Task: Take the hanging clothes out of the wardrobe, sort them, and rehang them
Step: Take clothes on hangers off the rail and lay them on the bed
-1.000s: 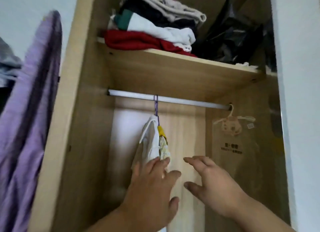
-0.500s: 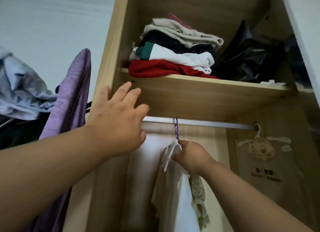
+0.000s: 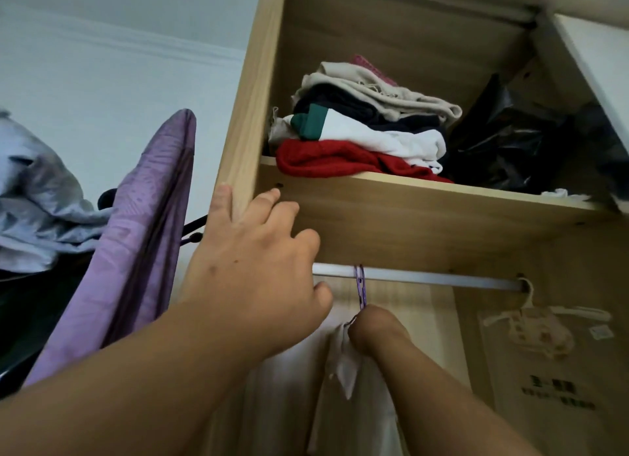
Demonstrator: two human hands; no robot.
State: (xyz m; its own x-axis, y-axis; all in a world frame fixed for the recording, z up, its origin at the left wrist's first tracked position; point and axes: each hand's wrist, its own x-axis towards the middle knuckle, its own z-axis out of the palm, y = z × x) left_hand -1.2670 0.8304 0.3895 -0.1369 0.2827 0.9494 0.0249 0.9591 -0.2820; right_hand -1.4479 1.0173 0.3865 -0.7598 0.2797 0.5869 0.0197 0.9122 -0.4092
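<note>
Left grip [image 3: 258,272] open, right grip [image 3: 374,329] pinching the purple hanger [image 3: 360,285], we are aiming to unhook it straight upward.

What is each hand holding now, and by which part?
The right hand grips the purple hanger just below its hook. The left hand holds nothing, only touching the wardrobe's side panel.

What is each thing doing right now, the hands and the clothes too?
left hand, open, fingers against the wardrobe's side panel.
right hand, gripping the purple hanger at its neck.
purple hanger, hooked on the rail.
white garment, hanging from that hanger.
folded clothes, stacked on the shelf.
clear bag, hanging at the rail's right end.
</note>
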